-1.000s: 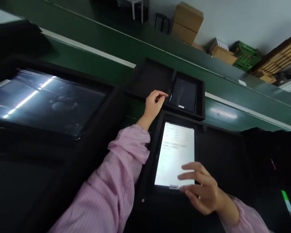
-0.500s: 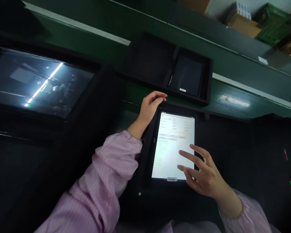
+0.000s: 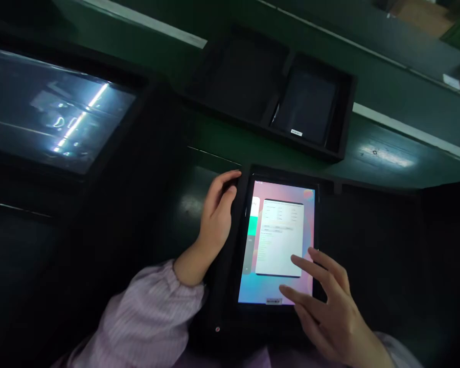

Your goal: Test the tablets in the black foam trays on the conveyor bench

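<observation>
A lit tablet (image 3: 279,245) lies in a black tray (image 3: 230,286), its screen showing a shrunken app page over a pink and blue background. A small barcode label (image 3: 274,301) sits at the screen's lower edge. My right hand (image 3: 329,301) is over the tablet's lower right part, fingers spread; whether a fingertip touches the glass I cannot tell. To the left of the tablet, my left hand (image 3: 216,220) rests along the tray's side near its upper corner, fingers loosely curved and thumb apart, holding nothing that I can see.
Beyond stands a second black tray (image 3: 268,122) with a dark tablet (image 3: 306,105) in its right compartment. A large glossy panel (image 3: 61,112) reflecting a light strip lies at left in a dark frame. A blurred cardboard box (image 3: 421,18) is at the top right.
The tablet's page has shrunk from full screen into a card over a coloured background. My left hand has moved down from the tray's top edge to its left side. The view has shifted.
</observation>
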A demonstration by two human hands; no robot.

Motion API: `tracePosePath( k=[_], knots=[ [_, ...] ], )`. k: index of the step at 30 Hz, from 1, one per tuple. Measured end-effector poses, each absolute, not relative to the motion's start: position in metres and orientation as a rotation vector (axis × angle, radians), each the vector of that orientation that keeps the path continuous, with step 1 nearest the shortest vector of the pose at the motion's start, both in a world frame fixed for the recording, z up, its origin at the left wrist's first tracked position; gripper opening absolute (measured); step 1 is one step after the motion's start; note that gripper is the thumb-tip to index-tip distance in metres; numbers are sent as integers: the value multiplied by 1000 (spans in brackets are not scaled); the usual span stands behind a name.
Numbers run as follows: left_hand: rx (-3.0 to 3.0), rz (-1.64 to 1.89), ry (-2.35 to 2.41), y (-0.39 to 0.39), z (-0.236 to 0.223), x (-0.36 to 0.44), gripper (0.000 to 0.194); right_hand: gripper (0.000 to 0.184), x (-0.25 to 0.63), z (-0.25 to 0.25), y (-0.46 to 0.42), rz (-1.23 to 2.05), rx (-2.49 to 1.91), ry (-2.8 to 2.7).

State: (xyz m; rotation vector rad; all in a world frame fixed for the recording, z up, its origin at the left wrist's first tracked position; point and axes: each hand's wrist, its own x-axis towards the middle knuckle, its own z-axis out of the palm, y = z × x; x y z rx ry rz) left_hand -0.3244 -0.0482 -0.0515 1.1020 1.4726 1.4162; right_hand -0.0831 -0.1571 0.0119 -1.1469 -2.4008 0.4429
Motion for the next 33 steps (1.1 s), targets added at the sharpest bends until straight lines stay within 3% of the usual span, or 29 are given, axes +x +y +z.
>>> tracePosePath(
  k=[6,11,14,21,28,33],
  knots=[
    [1028,1356,1530,-59,-42,-323,26,30,-90,0,-149,329,-1205,-2533],
    [1028,1348,1535,-56,-41,-324,25,19,-78,-3,-145,319,-1277,-2334],
    [1002,1338,1550,-56,-40,-325,24,20,-71,-4,-146,305,-1321,-2191],
    [992,1332,1551,-55,-37,-324,22,29,-81,-2,-147,377,-1296,-2419],
    [704,1606,1431,-47,-33,-323,7,21,-79,-2,-144,277,-1366,-2151],
    [682,1575,1345,-44,-22,-322,38,24,-77,-3,-146,355,-1324,-2174]
  ],
)
